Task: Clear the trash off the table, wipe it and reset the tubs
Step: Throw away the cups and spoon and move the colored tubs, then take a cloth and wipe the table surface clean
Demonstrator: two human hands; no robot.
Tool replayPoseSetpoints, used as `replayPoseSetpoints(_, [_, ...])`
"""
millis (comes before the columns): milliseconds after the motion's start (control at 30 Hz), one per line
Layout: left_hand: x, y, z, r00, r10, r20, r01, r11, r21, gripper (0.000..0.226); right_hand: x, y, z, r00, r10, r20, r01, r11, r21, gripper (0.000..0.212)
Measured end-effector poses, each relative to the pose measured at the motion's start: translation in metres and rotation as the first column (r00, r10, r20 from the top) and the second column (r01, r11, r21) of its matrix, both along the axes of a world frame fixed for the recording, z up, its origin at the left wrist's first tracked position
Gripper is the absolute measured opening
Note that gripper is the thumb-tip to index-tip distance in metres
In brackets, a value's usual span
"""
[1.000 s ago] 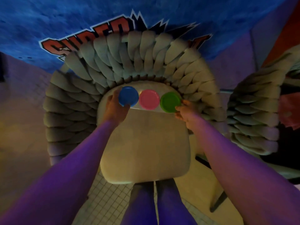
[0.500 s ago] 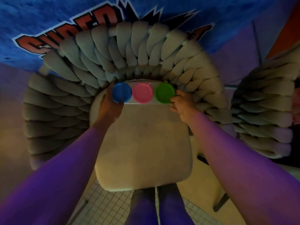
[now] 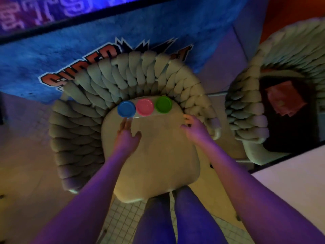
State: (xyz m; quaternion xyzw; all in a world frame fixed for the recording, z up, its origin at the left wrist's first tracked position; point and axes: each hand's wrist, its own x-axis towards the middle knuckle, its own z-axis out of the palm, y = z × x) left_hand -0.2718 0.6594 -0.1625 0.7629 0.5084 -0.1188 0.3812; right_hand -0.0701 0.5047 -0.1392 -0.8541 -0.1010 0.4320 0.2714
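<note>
Three round tubs stand in a row at the back of a pale chair seat (image 3: 154, 155): a blue tub (image 3: 126, 109), a pink tub (image 3: 145, 107) and a green tub (image 3: 163, 104). My left hand (image 3: 127, 134) hovers flat over the seat just in front of the blue tub, fingers straight, holding nothing. My right hand (image 3: 193, 127) is over the seat's right edge, below and right of the green tub, fingers loosely bent and empty. Neither hand touches a tub.
The chair has a thick woven backrest (image 3: 133, 80) curving round the seat. A second woven chair (image 3: 249, 110) stands to the right with a pink cloth (image 3: 283, 97) on its dark seat. A white table corner (image 3: 292, 180) shows at lower right. Blue rug (image 3: 52, 55) behind.
Both hands have let go of the tubs and drawn back toward me. The blue, pink and green tubs stay in their row on the seat.
</note>
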Motion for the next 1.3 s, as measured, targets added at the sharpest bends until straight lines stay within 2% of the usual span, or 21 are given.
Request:
replayPoseSetpoints(233, [0.008,-0.076,0.065,0.978,-0.181,0.104,0.185,0.983,-0.023,0.067,-0.018,-0.072,0.089,0.985,-0.165,0.040,0.159,0.979,0.128,0.049])
replayPoseSetpoints(400, [0.021,-0.140,0.099,0.918,-0.359,0.171,0.364,0.931,0.003,0.067,-0.031,-0.151,0.133,0.955,-0.287,0.073,0.270,0.946,0.178,0.046])
replayPoseSetpoints(533, [0.034,-0.194,0.117,0.825,-0.523,0.215,0.526,0.849,0.048,0.067,-0.042,-0.224,0.155,0.906,-0.409,0.105,0.381,0.899,0.216,0.038])
replayPoseSetpoints(667, [0.059,-0.268,0.144,0.734,-0.638,0.232,0.633,0.767,0.105,0.065,-0.049,-0.314,0.171,0.816,-0.558,0.149,0.515,0.820,0.251,0.031])
replayPoseSetpoints(733, [0.066,-0.285,0.149,0.708,-0.666,0.235,0.658,0.743,0.124,0.064,-0.049,-0.338,0.171,0.795,-0.587,0.151,0.542,0.800,0.257,0.030])
replayPoseSetpoints(1000, [0.117,-0.424,0.190,0.487,-0.828,0.277,0.799,0.551,0.242,0.066,-0.047,-0.498,0.184,0.644,-0.741,0.190,0.675,0.668,0.313,0.029])
replayPoseSetpoints(1300, [0.195,-0.527,0.227,0.319,-0.900,0.298,0.869,0.403,0.288,0.064,-0.026,-0.604,0.198,0.471,-0.863,0.184,0.772,0.504,0.386,0.027])
